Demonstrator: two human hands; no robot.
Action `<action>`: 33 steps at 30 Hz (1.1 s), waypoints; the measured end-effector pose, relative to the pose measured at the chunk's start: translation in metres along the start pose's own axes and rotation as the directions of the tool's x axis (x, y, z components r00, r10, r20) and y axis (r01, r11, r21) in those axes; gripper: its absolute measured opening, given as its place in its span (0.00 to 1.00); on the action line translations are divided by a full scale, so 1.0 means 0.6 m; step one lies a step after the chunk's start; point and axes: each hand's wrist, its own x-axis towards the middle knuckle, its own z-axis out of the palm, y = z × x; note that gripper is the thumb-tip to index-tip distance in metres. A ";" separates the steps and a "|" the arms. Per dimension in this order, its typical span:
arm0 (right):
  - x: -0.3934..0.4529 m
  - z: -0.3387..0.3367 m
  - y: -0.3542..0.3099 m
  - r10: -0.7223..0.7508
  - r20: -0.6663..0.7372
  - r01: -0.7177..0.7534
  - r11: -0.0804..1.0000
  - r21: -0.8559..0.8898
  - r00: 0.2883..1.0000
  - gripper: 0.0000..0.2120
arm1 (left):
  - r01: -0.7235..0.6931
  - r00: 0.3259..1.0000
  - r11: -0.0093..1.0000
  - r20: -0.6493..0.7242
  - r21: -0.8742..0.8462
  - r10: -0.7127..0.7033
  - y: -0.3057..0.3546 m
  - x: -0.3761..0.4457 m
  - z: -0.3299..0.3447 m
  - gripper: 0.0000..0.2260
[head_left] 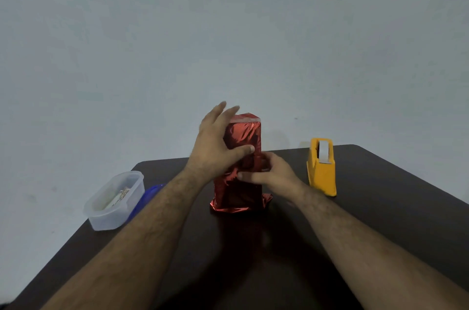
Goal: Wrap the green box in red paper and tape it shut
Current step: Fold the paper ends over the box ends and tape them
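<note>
Head view showed the box (241, 170) upright mid-table, sheathed in crinkled, glossy red paper (243, 135) flaring loose at its base, tape across the top edge. The left hand (215, 147) lay flat against its side, fingers straight, thumb pressing the front. The right hand (271, 175) pinched the paper's seam. A yellow wedge-shaped tape dispenser (321, 170) stood right; a translucent plastic tub (114, 201) sat at the dark table (380, 208) left edge
</note>
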 end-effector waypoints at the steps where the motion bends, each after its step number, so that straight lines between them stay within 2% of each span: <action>1: 0.004 0.003 0.003 0.003 0.011 -0.003 0.999 0.034 1.000 0.49 | 0.021 0.999 0.999 -0.042 -0.032 -0.022 -0.004 -0.004 0.002 0.45; 4: 0.010 0.004 0.007 -0.040 0.016 0.038 0.992 0.123 0.999 0.40 | 0.121 0.985 0.973 -0.093 -0.199 -0.142 -0.014 -0.015 0.003 0.53; 7: 0.014 0.001 0.002 -0.082 -0.014 0.083 0.962 0.260 0.997 0.37 | 0.254 0.963 0.872 0.028 -0.419 -0.267 -0.027 -0.017 0.001 0.61; 10: 0.013 0.004 -0.009 -0.116 -0.038 0.122 0.941 0.315 0.993 0.34 | 0.318 0.945 0.798 0.102 -0.512 -0.311 -0.039 -0.012 0.003 0.62; 14: 0.015 0.013 0.001 -0.093 0.015 0.081 0.930 0.358 0.996 0.37 | 0.257 0.956 0.805 0.020 -0.535 -0.292 -0.042 0.001 0.005 0.62; 20: 0.008 0.003 0.028 0.063 0.276 -0.117 0.976 0.184 0.959 0.50 | 0.194 0.975 0.855 -0.004 -0.482 -0.224 -0.043 -0.001 0.007 0.64; 23: 0.005 -0.005 0.026 0.118 0.269 -0.176 0.963 0.202 0.956 0.54 | 0.176 0.978 0.871 -0.023 -0.458 -0.209 -0.041 -0.010 0.009 0.64; 26: -0.003 -0.012 0.024 0.141 0.229 -0.181 0.970 0.165 0.963 0.49 | 0.143 0.973 0.875 -0.095 -0.463 -0.210 -0.033 -0.006 0.003 0.64; 29: -0.011 -0.016 0.027 0.223 0.303 -0.283 0.944 0.172 0.927 0.43 | 0.114 0.968 0.875 -0.146 -0.470 -0.205 -0.025 0.002 -0.005 0.64; 33: -0.018 -0.035 0.016 0.268 0.439 -0.369 0.915 0.163 0.858 0.18 | 0.091 0.969 0.892 -0.166 -0.444 -0.182 -0.019 0.005 -0.011 0.64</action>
